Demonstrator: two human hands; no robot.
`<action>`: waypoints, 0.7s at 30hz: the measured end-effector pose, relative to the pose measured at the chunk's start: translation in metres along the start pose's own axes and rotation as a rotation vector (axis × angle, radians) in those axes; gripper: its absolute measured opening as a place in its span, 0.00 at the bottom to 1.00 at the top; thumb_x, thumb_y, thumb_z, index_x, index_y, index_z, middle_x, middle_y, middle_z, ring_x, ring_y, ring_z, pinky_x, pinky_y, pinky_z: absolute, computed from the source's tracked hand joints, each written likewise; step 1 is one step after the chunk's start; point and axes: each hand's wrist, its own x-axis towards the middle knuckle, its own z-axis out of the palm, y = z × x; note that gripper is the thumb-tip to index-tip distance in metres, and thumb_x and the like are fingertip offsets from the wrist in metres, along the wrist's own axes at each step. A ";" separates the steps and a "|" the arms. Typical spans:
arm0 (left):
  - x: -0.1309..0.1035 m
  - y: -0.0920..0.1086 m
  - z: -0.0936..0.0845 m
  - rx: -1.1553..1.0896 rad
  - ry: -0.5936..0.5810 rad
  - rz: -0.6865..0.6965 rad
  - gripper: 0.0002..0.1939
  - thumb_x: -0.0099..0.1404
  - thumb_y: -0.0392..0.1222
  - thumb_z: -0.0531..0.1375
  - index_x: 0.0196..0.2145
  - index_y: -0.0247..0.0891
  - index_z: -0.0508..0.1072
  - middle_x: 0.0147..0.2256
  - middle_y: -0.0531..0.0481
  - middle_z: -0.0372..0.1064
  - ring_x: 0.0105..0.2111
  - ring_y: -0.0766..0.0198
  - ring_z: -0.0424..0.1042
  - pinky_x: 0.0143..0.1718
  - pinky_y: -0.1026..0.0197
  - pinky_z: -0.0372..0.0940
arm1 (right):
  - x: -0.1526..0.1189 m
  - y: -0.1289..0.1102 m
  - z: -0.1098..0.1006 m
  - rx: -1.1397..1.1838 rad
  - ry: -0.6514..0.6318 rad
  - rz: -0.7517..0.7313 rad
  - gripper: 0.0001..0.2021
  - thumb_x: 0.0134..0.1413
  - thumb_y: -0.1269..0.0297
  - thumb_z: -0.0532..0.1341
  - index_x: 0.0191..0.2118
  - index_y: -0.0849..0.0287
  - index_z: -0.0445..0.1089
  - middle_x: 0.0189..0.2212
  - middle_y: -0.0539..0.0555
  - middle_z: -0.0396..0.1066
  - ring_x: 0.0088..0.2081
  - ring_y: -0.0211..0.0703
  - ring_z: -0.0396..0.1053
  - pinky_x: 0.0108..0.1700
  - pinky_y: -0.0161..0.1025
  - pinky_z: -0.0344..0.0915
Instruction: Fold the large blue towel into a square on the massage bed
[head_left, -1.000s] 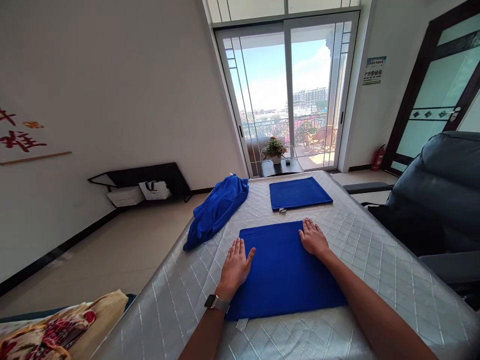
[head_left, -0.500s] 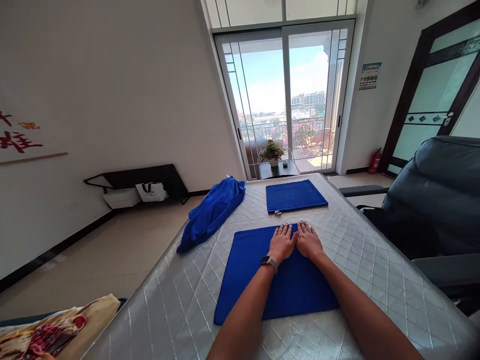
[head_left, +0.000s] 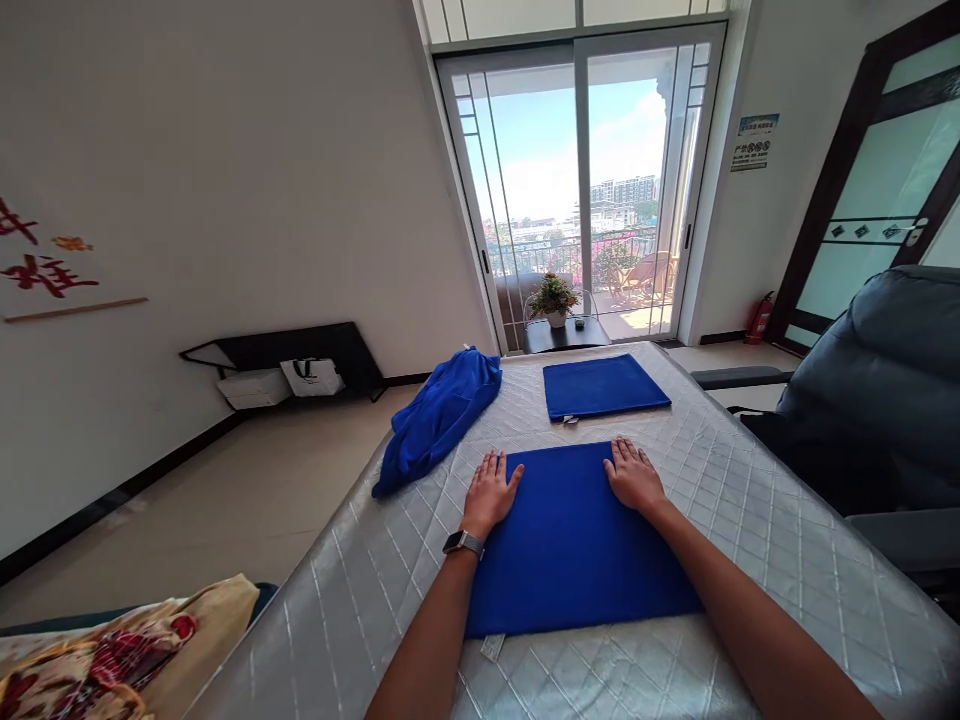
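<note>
A flat blue cloth (head_left: 577, 550) lies on the silvery quilted mattress (head_left: 360, 590), with a white tag at its near left edge. My left hand (head_left: 491, 493), below which a watch circles the wrist, rests flat over the cloth's far left corner, fingers extended. At the far right corner my right hand (head_left: 632, 474) lies palm down, fingers out. Neither hand grips anything. Beyond them is a smaller flat blue cloth (head_left: 606, 386) with a tag on its near edge. A crumpled blue cloth (head_left: 439, 420) lies along the mattress's left edge.
A dark padded armchair (head_left: 877, 370) stands at the right. Past the far edge is a small black table (head_left: 566, 337) bearing a potted plant (head_left: 555, 298). Patterned fabric (head_left: 120, 660) is at lower left. A black stand (head_left: 300, 350) holds bags by the wall.
My left hand has moved left, away from my right hand, to the cloth's far left corner. A tag now shows at the near edge. The view has shifted slightly.
</note>
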 end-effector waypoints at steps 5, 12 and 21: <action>0.001 0.000 0.001 -0.005 -0.012 0.003 0.44 0.74 0.66 0.35 0.71 0.28 0.53 0.72 0.34 0.46 0.72 0.50 0.45 0.71 0.48 0.44 | 0.001 -0.001 0.001 -0.019 -0.015 0.009 0.34 0.71 0.53 0.37 0.75 0.68 0.41 0.75 0.57 0.36 0.75 0.45 0.33 0.72 0.48 0.32; 0.000 0.000 0.002 -0.010 0.011 0.007 0.42 0.74 0.65 0.36 0.71 0.28 0.54 0.71 0.34 0.47 0.72 0.49 0.46 0.70 0.45 0.46 | -0.001 -0.002 -0.003 -0.012 -0.020 0.009 0.34 0.71 0.53 0.37 0.75 0.68 0.41 0.75 0.56 0.36 0.75 0.44 0.32 0.72 0.47 0.32; -0.002 0.003 -0.005 0.014 -0.003 -0.007 0.42 0.74 0.64 0.36 0.71 0.28 0.54 0.71 0.34 0.47 0.72 0.49 0.46 0.71 0.47 0.45 | 0.002 -0.003 -0.012 -0.005 -0.071 -0.010 0.35 0.70 0.52 0.37 0.74 0.68 0.42 0.75 0.59 0.36 0.75 0.45 0.33 0.72 0.48 0.31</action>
